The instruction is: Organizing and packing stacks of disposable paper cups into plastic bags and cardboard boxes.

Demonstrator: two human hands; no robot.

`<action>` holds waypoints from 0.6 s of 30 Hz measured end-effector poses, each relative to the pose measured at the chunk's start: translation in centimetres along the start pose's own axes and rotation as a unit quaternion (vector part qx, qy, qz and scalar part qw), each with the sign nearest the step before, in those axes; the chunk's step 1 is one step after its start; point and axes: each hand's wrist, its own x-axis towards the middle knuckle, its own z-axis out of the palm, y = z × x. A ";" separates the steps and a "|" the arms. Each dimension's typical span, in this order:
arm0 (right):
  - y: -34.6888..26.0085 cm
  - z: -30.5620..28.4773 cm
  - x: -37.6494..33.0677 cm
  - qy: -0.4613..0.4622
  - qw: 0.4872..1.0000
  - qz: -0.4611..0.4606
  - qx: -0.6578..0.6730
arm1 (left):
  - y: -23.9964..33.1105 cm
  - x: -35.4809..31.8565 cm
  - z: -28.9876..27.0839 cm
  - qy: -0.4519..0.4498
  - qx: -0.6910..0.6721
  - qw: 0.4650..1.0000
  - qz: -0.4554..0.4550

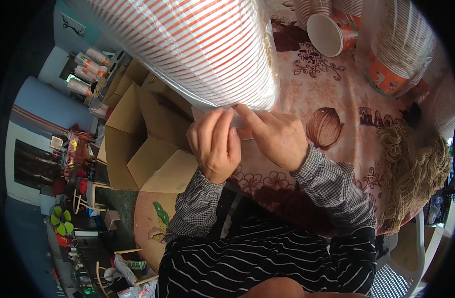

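Observation:
A big clear plastic bag (pixel 273 59) full of nested white paper cups (pixel 202 44) with red-orange bands lies across the top middle of the view. Its near end reaches my two hands. My left hand (pixel 213 144) is closed, fingertips pinched at the bag's lower edge. Close beside it, my right hand (pixel 278 140) is bent over the same edge with thumb and fingers drawn together on the plastic. The exact bit of film between the fingertips is hidden behind the fingers.
A patterned pink tablecloth (pixel 317 89) covers the table. At right lie more bagged cups (pixel 403 44), a loose orange cup (pixel 331 35) and a bundle of beige string (pixel 411 174). Left of my hands stands an open cardboard box (pixel 153 161); a grey chair (pixel 411 253) is at lower right.

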 end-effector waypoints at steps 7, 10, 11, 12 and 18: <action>0.2 0.3 -0.1 0.004 1.000 0.001 0.018 | -0.7 0.6 -0.3 -0.015 0.036 0.999 0.009; 0.3 0.3 -0.2 0.004 1.000 0.002 0.013 | -0.6 0.8 -0.4 -0.010 0.039 0.999 0.011; 0.3 0.3 -0.3 0.005 1.000 0.002 0.013 | -0.6 0.9 -0.4 -0.010 0.041 0.999 0.010; 0.3 0.3 -0.3 0.004 1.000 0.003 0.010 | -0.7 0.9 -0.3 -0.010 0.041 0.999 0.011; 0.3 0.4 -0.4 0.002 1.000 0.001 0.008 | -1.0 1.3 -0.5 0.006 0.062 0.998 0.016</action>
